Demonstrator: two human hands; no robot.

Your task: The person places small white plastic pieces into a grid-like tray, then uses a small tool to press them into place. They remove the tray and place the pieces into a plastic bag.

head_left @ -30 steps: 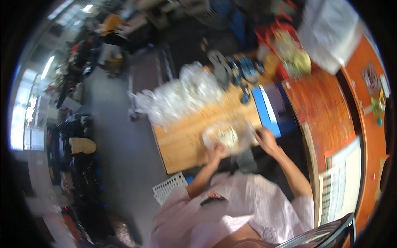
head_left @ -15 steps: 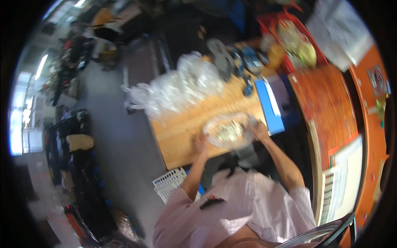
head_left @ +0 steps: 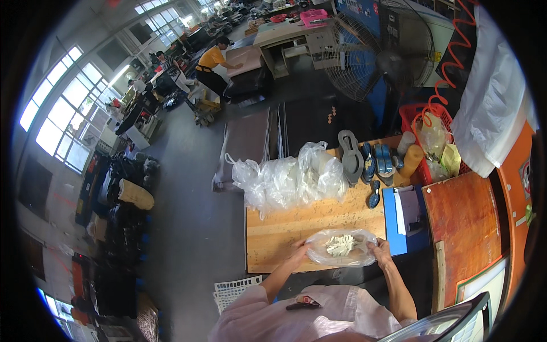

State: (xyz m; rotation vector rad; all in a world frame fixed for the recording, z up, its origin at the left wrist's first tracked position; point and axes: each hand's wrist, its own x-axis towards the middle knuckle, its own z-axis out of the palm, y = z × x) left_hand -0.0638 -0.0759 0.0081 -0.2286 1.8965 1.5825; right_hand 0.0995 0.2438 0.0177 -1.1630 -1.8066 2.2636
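A clear plastic bag (head_left: 319,255) lies spread near the front edge of the wooden table (head_left: 268,233), its mouth wide. Inside it is a heap of small cream-white strip-like pieces (head_left: 341,245). At the bag's left end my left hand (head_left: 297,251) is closed on the plastic, fingers partly hidden. My right hand (head_left: 380,249) pinches the rim at the right end. Farther back on the table stands a row of filled clear plastic bags (head_left: 290,179), some knotted at the top.
Grey shoe-sole shapes (head_left: 350,157), dark blue soles (head_left: 374,195) and a yellow-orange cylinder (head_left: 411,159) sit at the back right, beside a red basket (head_left: 410,112). A blue clipboard (head_left: 397,242) borders the table's right side. Beyond are a fan (head_left: 387,60) and a person in yellow (head_left: 212,58).
The view has tilted up, so the table sits lower and more of the room shows. Both hands still hold the bag's ends.
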